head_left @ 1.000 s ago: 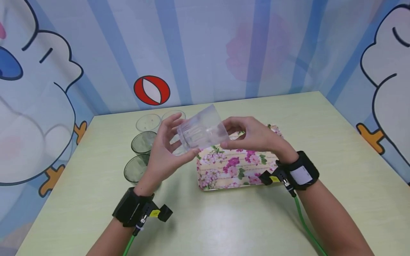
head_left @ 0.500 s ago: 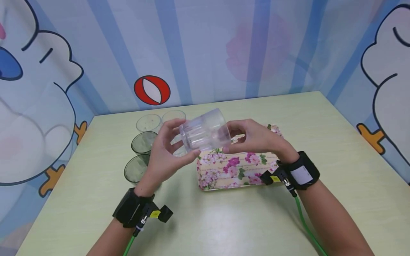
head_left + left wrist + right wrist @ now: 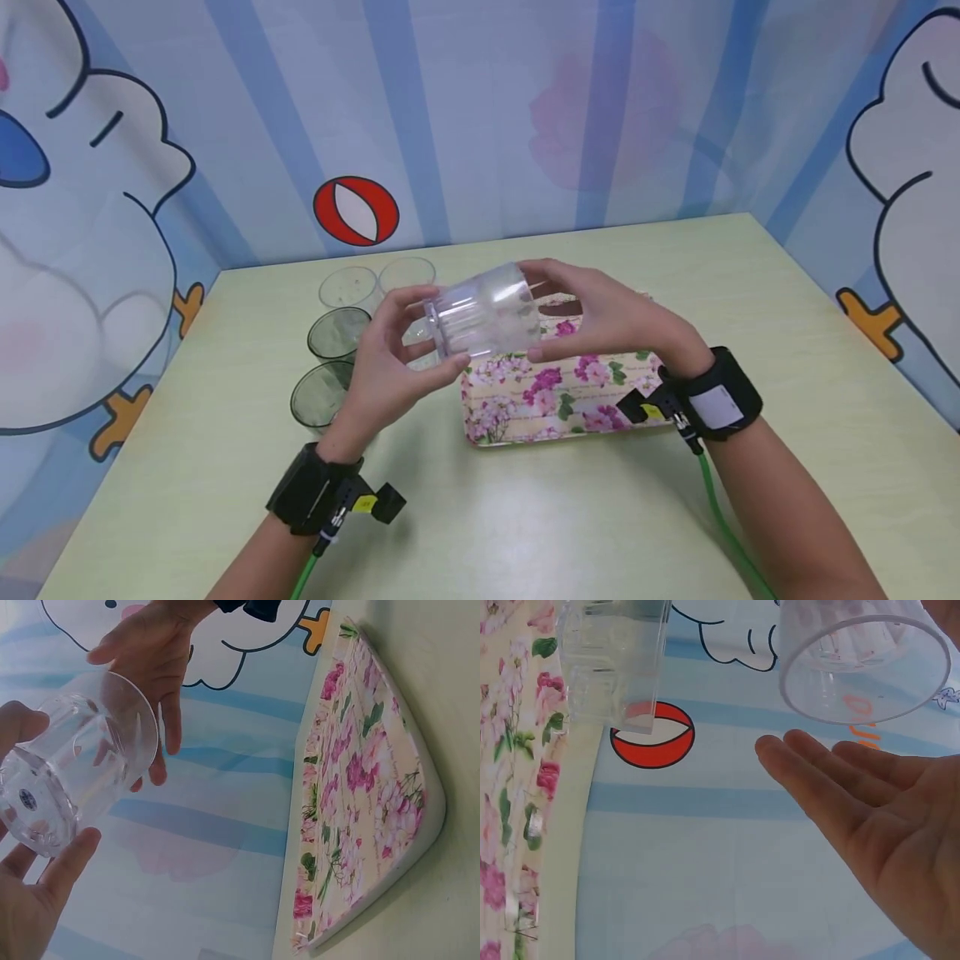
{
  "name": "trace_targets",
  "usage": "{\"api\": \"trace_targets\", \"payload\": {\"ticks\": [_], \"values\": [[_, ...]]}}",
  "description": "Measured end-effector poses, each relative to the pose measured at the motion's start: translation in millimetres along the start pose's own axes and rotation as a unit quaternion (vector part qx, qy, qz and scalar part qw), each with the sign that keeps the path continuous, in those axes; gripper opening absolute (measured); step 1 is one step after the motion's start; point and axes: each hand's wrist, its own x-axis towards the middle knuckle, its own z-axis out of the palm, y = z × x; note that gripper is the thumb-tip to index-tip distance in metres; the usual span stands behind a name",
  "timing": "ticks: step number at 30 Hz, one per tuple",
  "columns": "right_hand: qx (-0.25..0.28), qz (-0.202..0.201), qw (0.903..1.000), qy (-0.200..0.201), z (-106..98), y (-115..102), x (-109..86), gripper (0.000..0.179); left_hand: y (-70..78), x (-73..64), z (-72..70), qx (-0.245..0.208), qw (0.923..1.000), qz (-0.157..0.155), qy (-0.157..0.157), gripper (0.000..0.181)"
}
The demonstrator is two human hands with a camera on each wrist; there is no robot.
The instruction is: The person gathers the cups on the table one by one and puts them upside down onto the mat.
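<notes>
A clear plastic-looking tumbler [image 3: 486, 312] is held tilted on its side above the table, its mouth toward the right. My left hand [image 3: 393, 358] grips it round the base, thumb below and fingers behind. A small dark mark shows on that base in the left wrist view. Beside the rim is my right hand [image 3: 611, 312], its fingers spread and loosely straight. In the right wrist view, those fingertips [image 3: 769, 746] are just off the tumbler's mouth [image 3: 862, 716]. Behind and below the hands lies a flower-patterned tray [image 3: 525, 408].
Two dark green-tinted glasses [image 3: 321, 396] stand at the left of the table [image 3: 480, 517]. Behind them are clear glasses [image 3: 348, 287], partly hidden by my left hand. A printed cloth backdrop [image 3: 495, 125] rises along the table's back edge.
The tumbler has turned closer to level and come slightly lower. My right hand has spread its fingers and shifted a little rightward; the left keeps its grip.
</notes>
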Motion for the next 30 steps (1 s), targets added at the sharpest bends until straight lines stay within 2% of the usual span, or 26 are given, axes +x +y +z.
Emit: {"api": "trace_targets", "payload": {"ticks": [4,7,13,16,22,30], "values": [[-0.040,-0.025,0.9989,0.008,-5.2,-10.7,0.5,0.102,-2.7,-0.5,0.3,0.012,0.9999,-0.004,0.001,0.067],[-0.079,-0.045,0.9958,0.004,-8.8,-21.2,0.8,0.102,-4.1,-0.8,0.5,0.015,0.9999,-0.003,0.001,0.067],[-0.190,-0.087,0.9778,-0.012,-11.3,-42.7,2.6,0.088,-5.1,-1.9,1.0,0.017,0.9998,-0.008,-0.004,0.067],[-0.221,-0.092,0.9706,-0.024,-9.2,-52.0,3.9,0.083,-5.8,-2.4,1.4,0.021,0.9997,-0.010,-0.004,0.067],[-0.278,-0.095,0.9548,-0.046,-1.6,-63.1,8.9,0.084,-5.0,-3.7,3.1,0.034,0.9993,-0.012,-0.008,0.067],[-0.337,-0.068,0.9365,-0.071,2.9,-70.2,13.5,0.084,-6.0,-4.2,4.6,0.051,0.9985,-0.008,-0.017,0.065]]}}
